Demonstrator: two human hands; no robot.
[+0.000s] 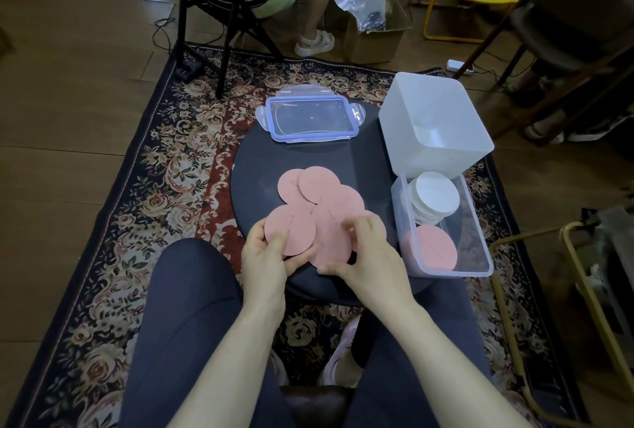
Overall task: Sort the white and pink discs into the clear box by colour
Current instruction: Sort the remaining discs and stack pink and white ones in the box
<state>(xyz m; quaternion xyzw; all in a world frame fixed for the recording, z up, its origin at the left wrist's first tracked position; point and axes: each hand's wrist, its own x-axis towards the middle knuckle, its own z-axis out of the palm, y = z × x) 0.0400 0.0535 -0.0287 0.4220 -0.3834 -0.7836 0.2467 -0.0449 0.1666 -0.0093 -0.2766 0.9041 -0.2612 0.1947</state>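
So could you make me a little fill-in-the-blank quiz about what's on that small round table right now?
1. The discs loose on the round table are all ____.
2. In the clear box, the white discs lie at the ____ end from the person.
3. The left hand holds a ____ disc.
4. The blue-rimmed lid lies ____ the clear box.

Missing words: pink; far; pink; off

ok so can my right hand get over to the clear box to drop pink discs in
Probably yes. The right hand is on the pink discs beside the clear box, whose top is open; its lid lies apart, and nothing stands between them.
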